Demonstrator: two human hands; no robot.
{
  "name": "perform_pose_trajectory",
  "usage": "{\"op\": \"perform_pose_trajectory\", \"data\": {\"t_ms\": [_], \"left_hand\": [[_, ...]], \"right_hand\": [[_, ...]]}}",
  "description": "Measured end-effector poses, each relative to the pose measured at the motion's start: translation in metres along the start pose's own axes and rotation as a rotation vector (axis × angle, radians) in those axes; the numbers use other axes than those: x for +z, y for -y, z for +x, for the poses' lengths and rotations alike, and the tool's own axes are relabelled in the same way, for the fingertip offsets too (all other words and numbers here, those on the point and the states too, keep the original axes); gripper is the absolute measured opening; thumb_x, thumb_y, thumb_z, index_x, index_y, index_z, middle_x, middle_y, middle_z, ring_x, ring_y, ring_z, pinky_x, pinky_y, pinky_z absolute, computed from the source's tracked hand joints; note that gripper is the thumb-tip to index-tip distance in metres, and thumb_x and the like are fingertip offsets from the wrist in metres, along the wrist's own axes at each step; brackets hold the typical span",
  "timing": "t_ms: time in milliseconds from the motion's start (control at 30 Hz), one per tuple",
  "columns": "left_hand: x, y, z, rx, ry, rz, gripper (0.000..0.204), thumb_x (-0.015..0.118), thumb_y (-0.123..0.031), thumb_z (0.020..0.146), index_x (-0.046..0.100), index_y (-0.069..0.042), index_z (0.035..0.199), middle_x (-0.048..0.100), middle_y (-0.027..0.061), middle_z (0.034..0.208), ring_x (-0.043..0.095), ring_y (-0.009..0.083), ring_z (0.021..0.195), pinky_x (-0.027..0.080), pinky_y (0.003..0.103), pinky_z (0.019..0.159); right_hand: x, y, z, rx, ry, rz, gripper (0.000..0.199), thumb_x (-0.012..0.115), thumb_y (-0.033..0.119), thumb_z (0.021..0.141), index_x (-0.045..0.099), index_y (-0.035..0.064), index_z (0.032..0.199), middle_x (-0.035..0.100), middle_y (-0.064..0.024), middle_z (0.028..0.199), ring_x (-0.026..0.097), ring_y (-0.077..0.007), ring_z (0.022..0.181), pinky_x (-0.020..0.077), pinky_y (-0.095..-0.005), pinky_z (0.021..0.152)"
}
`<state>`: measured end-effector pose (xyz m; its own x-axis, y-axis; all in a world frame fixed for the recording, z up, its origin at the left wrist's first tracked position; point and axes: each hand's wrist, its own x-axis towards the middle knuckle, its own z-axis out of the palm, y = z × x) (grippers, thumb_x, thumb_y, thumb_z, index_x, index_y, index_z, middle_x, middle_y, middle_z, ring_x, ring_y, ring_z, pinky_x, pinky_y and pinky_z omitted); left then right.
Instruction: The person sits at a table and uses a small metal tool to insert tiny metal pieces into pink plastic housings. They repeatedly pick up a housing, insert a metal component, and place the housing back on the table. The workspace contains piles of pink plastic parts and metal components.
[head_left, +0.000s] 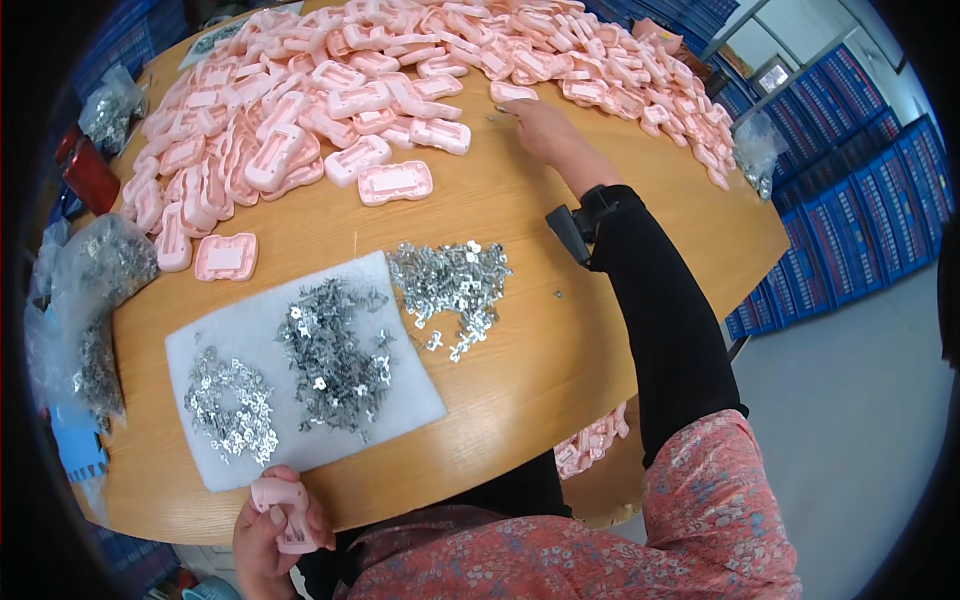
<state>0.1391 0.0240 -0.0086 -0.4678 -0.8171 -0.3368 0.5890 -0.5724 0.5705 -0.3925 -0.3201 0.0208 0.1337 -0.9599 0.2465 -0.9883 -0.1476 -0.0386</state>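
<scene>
In my left hand (258,545), at the table's near edge, the fingers are wrapped round a pink plastic casing half (290,515). My right hand (548,132) reaches far across the table, its index finger stretched out beside a single pink shell (513,92) at the pile's edge. Its other fingers are partly hidden, and I see nothing held in it. Between the hands lies a white foam sheet (420,385) bearing a heap of small silver metal pieces (335,360) and a flatter heap of bright metal clips (230,405). Another heap of metal clips (455,285) lies on the wood beside the sheet.
A large pile of pink shells (350,100) covers the table's far side. Clear bags of metal parts (95,290) line the left edge, near a dark red container (88,172). Stacked blue trays (860,220) stand at the right. More pink shells (592,440) sit below the table.
</scene>
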Motion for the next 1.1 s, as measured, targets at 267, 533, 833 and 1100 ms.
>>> {"op": "perform_pose_trajectory", "data": {"t_ms": [267, 533, 833, 1100], "left_hand": [[0.006, -0.001, 0.0, 0.006, -0.053, 0.007, 0.052, 0.069, -0.024, 0.09, 0.043, 0.0, 0.128, 0.062, 0.0239, 0.081, 0.065, 0.0347, 0.067, 0.055, 0.049, 0.059], [0.006, -0.002, 0.003, 0.016, -0.005, 0.038, 0.053, 0.07, -0.027, 0.09, 0.044, -0.001, 0.128, 0.062, 0.0226, 0.081, 0.065, 0.0325, 0.065, 0.055, 0.046, 0.057], [0.002, 0.003, 0.001, 0.041, -0.016, 0.109, 0.052, 0.067, -0.031, 0.093, 0.043, -0.008, 0.133, 0.06, 0.0152, 0.079, 0.062, 0.0268, 0.06, 0.055, 0.041, 0.05], [-0.005, 0.003, 0.001, 0.026, 0.017, 0.147, 0.053, 0.065, -0.033, 0.095, 0.042, -0.011, 0.138, 0.058, 0.0138, 0.081, 0.061, 0.0257, 0.061, 0.055, 0.04, 0.053]], "right_hand": [[0.013, -0.006, -0.014, -0.04, 0.138, 0.016, 0.043, 0.047, 0.004, 0.091, 0.062, 0.0109, 0.131, 0.06, -0.0141, 0.134, 0.057, -0.034, 0.122, 0.0456, -0.0416, 0.103], [-0.071, 0.029, -0.124, -0.011, 0.476, 0.081, 0.039, 0.047, 0.004, 0.089, 0.064, 0.0038, 0.124, 0.068, -0.0163, 0.119, 0.064, -0.0336, 0.111, 0.0495, -0.0395, 0.098], [-0.095, 0.046, -0.136, 0.11, 0.409, 0.319, 0.027, 0.049, 0.004, 0.091, 0.068, 0.0013, 0.11, 0.073, -0.0123, 0.104, 0.069, -0.0249, 0.1, 0.052, -0.0338, 0.088], [-0.069, 0.066, -0.189, -0.198, 0.209, 0.249, 0.031, 0.059, 0.0, 0.086, 0.068, 0.0078, 0.114, 0.069, -0.0119, 0.113, 0.065, -0.0312, 0.106, 0.0519, -0.0388, 0.092]]}}
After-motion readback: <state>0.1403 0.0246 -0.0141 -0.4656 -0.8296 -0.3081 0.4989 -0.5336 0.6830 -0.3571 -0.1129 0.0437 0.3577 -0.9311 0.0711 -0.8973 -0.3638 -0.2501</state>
